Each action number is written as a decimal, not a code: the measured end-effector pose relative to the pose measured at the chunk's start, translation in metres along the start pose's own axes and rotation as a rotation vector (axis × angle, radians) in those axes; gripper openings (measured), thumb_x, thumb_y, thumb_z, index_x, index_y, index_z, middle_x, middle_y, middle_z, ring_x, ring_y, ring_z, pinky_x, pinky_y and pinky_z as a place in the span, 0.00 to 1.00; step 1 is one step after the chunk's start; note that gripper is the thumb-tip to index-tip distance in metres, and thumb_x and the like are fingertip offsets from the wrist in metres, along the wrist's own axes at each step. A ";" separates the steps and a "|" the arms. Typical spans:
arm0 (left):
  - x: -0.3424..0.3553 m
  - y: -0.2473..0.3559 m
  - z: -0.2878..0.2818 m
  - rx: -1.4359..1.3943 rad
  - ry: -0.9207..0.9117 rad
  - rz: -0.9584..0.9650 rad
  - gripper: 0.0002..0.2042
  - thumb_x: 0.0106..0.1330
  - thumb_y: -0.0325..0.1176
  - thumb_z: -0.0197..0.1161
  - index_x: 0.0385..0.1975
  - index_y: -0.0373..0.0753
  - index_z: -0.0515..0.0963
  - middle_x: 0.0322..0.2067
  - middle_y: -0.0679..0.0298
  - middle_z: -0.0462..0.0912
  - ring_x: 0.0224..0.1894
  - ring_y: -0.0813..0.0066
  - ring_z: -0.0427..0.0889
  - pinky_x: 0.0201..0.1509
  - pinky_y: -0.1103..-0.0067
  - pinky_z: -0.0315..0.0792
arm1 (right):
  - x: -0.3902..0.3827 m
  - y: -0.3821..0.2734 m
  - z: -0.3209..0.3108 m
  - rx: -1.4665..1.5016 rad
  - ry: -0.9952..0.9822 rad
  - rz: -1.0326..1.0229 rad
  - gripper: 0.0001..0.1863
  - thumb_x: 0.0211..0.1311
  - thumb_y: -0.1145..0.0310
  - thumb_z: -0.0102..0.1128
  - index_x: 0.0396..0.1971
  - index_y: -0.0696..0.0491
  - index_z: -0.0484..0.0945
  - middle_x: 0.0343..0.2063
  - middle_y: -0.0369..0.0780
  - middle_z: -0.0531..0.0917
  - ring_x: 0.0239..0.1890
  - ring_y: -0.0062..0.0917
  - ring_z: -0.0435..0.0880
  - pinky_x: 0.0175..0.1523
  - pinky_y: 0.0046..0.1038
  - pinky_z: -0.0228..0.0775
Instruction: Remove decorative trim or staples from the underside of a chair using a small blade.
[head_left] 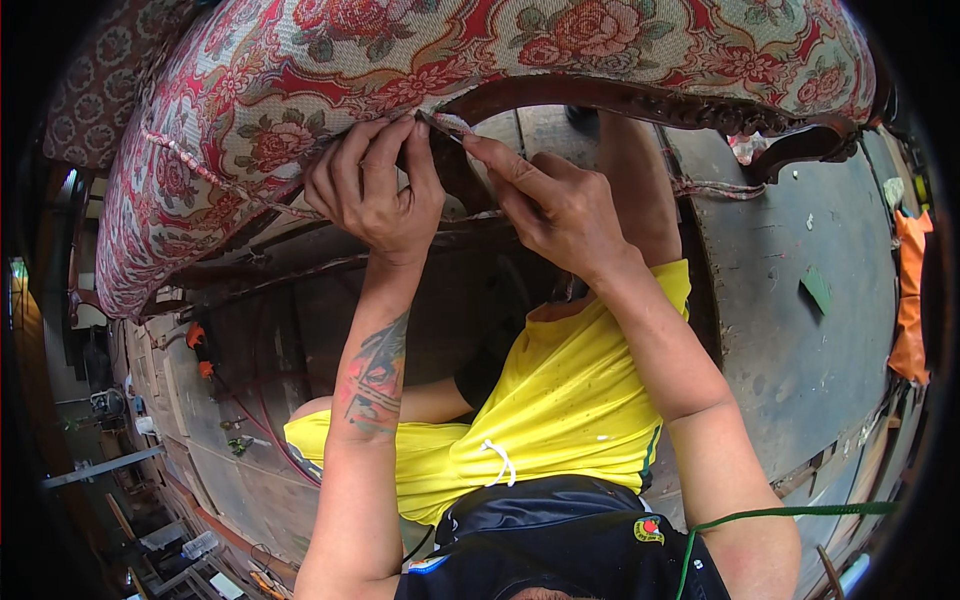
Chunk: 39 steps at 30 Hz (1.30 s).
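Note:
A chair or sofa with red, cream and green floral upholstery (600, 45) fills the top of the view, edged below by a carved dark wooden rail (630, 98). Against the fabric's lower edge, my left hand (385, 185) is closed, its thumb and fingers pinching the patterned fabric trim (452, 121) where it meets the wood. Close beside it, my right hand (560, 205) grips a thin dark metal tool (436, 120), its tip at the left fingertips. The tool's exact kind is hard to make out. A loose length of patterned cord (190, 165) hangs across the upholstery at left.
More cord (722, 190) dangles under the rail at right. A green scrap (816, 290) lies on the grey board floor (780, 380), with orange material (910, 300) at the far right. A green rope (800, 511) crosses near my right arm. An orange-and-black tool (200, 345) lies at left.

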<state>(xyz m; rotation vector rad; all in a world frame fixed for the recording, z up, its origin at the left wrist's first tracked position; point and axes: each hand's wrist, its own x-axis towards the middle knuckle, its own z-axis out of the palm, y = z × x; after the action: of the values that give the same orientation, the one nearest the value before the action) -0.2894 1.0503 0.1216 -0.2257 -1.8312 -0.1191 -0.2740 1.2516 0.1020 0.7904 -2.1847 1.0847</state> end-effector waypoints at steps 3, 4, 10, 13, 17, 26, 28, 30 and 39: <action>-0.001 0.000 0.002 -0.004 0.018 -0.024 0.08 0.60 0.35 0.78 0.38 0.53 0.87 0.42 0.77 0.84 0.46 0.68 0.79 0.57 0.67 0.66 | 0.002 0.000 -0.001 0.009 -0.012 -0.007 0.34 0.62 0.74 0.70 0.68 0.34 0.78 0.18 0.38 0.77 0.18 0.31 0.78 0.25 0.35 0.73; -0.001 -0.001 0.003 -0.003 0.017 -0.025 0.08 0.60 0.35 0.78 0.38 0.53 0.87 0.42 0.77 0.84 0.46 0.68 0.79 0.57 0.67 0.66 | 0.003 0.000 -0.002 0.009 -0.014 -0.004 0.34 0.62 0.74 0.70 0.68 0.34 0.78 0.18 0.38 0.77 0.18 0.31 0.78 0.25 0.36 0.73; 0.001 0.000 0.002 -0.015 0.017 -0.025 0.09 0.59 0.34 0.79 0.37 0.54 0.87 0.41 0.78 0.84 0.46 0.68 0.79 0.57 0.67 0.66 | 0.002 -0.002 -0.002 0.018 -0.011 0.003 0.34 0.61 0.75 0.70 0.67 0.35 0.79 0.18 0.38 0.76 0.18 0.32 0.78 0.25 0.36 0.73; 0.001 0.000 0.001 -0.021 0.023 -0.025 0.09 0.59 0.34 0.79 0.37 0.54 0.87 0.41 0.78 0.84 0.46 0.68 0.79 0.56 0.67 0.67 | 0.002 -0.003 -0.002 0.024 -0.011 0.011 0.34 0.61 0.76 0.70 0.67 0.35 0.79 0.18 0.39 0.76 0.18 0.32 0.77 0.25 0.36 0.73; 0.003 0.002 0.001 -0.024 0.017 -0.034 0.09 0.58 0.33 0.79 0.37 0.53 0.87 0.41 0.77 0.84 0.46 0.68 0.79 0.56 0.68 0.67 | -0.001 0.000 -0.001 -0.005 -0.035 0.026 0.34 0.64 0.67 0.69 0.70 0.28 0.74 0.19 0.37 0.78 0.19 0.34 0.82 0.25 0.37 0.77; 0.002 0.004 0.001 -0.053 0.008 -0.080 0.09 0.58 0.33 0.78 0.37 0.53 0.89 0.40 0.77 0.83 0.46 0.67 0.78 0.55 0.68 0.67 | 0.002 -0.004 -0.003 -0.067 -0.046 0.026 0.34 0.63 0.66 0.69 0.69 0.27 0.75 0.19 0.38 0.78 0.19 0.36 0.82 0.25 0.38 0.77; 0.002 0.004 0.001 -0.055 0.007 -0.086 0.09 0.58 0.33 0.78 0.37 0.54 0.89 0.40 0.77 0.83 0.46 0.67 0.78 0.55 0.68 0.67 | 0.004 -0.008 -0.005 -0.071 -0.050 0.044 0.34 0.63 0.67 0.69 0.69 0.27 0.75 0.20 0.39 0.79 0.20 0.37 0.83 0.26 0.38 0.78; 0.001 0.002 0.003 -0.044 0.017 -0.091 0.08 0.58 0.33 0.79 0.37 0.54 0.89 0.40 0.78 0.83 0.45 0.68 0.78 0.55 0.68 0.66 | 0.007 -0.013 -0.009 -0.079 -0.055 0.064 0.34 0.63 0.67 0.68 0.69 0.27 0.75 0.20 0.40 0.80 0.21 0.38 0.84 0.26 0.39 0.78; 0.001 -0.001 0.003 -0.037 0.017 -0.082 0.08 0.59 0.34 0.79 0.36 0.56 0.89 0.40 0.79 0.83 0.45 0.69 0.78 0.55 0.68 0.66 | 0.012 -0.020 -0.016 -0.081 -0.110 0.126 0.32 0.61 0.76 0.68 0.65 0.32 0.80 0.25 0.39 0.85 0.23 0.33 0.85 0.28 0.35 0.77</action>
<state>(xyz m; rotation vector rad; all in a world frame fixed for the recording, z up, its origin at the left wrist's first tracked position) -0.2926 1.0500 0.1217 -0.1748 -1.8232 -0.2121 -0.2640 1.2518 0.1280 0.7003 -2.3829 1.0271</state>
